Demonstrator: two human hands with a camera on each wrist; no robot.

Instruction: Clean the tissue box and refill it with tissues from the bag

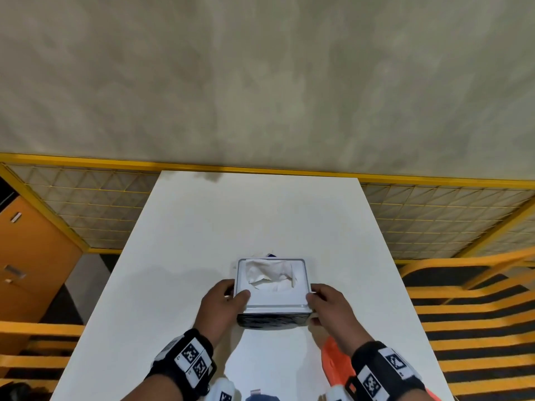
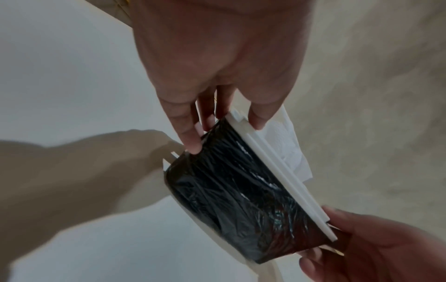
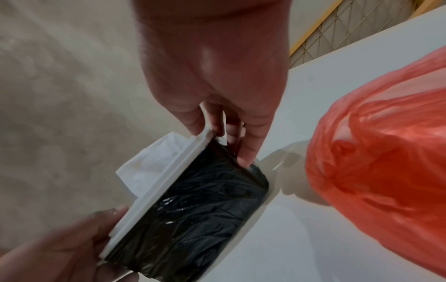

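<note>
The tissue box has a white lid and a dark body wrapped in shiny black film. A crumpled white tissue sticks out of the lid opening. My left hand grips the box's left side, thumb on the lid, fingers on the dark wall. On the right side my right hand grips it the same way. Whether the box rests on the white table or hangs just above it I cannot tell. A red plastic bag lies by my right wrist.
A small white and blue scrap peeks out behind the box. White and blue items sit at the table's near edge. A yellow mesh fence runs behind the table, and an orange cabinet stands at the left.
</note>
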